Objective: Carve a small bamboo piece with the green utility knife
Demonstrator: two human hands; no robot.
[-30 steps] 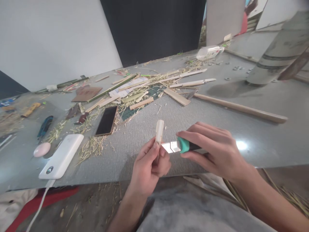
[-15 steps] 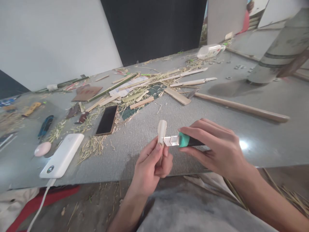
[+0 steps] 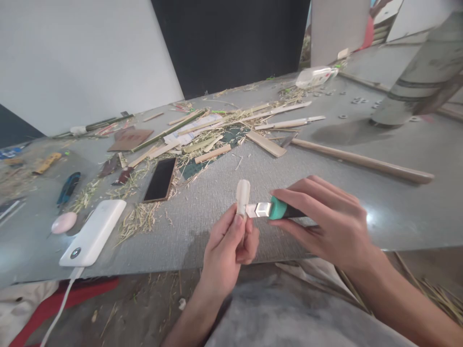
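Near the table's front edge, my left hand is closed round a short pale piece, apparently bamboo or wood, with its rounded end standing up above my thumb. My right hand grips a utility knife with a teal and black handle. The knife's blade points left, and its tip meets the side of the pale piece just above my left fingers. The lower part of the piece is hidden in my left hand.
Bamboo strips and shavings litter the grey table. A phone, a white power bank with a cable and a blue cutter lie left. A wooden-handled tool lies right, before a large cylinder.
My right hand and the knife have shifted slightly to the right. A small pale bit now shows on the floor below the table edge. My left hand keeps its hold.
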